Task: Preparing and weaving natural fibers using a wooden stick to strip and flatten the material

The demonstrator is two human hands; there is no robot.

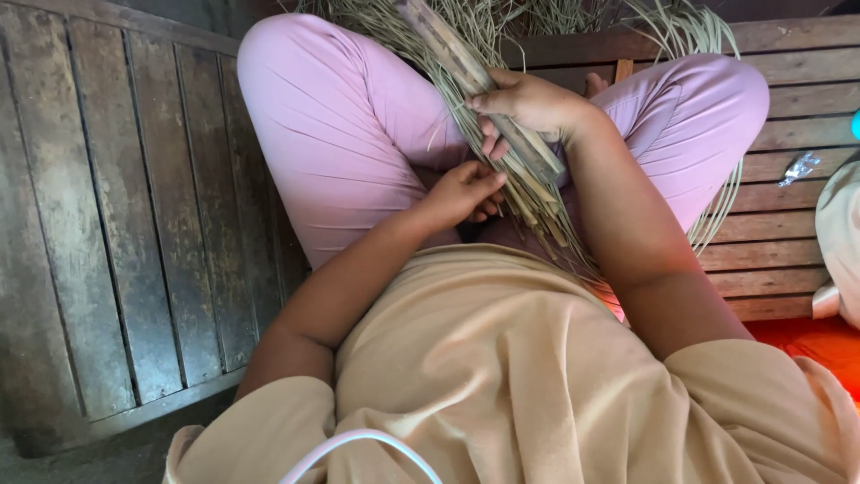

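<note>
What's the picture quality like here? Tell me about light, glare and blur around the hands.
Head view: soft, even daylight, no hard shadows. Right hand wrapped around the bundle of dried fibres and left hand at its lower strands are sharp, not smeared. Orange cloth at the right edge glows oversaturated. Wooden slat floor curves slightly toward the edges, wide-lens distortion.

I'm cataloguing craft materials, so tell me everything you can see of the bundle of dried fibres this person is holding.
The bundle of dried fibres is pale straw-coloured, made of flat stiff strips at its core with thin grassy strands fraying off. It lies tilted across the lap, running from top centre down toward the person's waist, over pink trousers. The right hand wraps around its middle; the left hand touches its lower part with its fingers. Loose strands spill over the wooden slats on the right.
</note>
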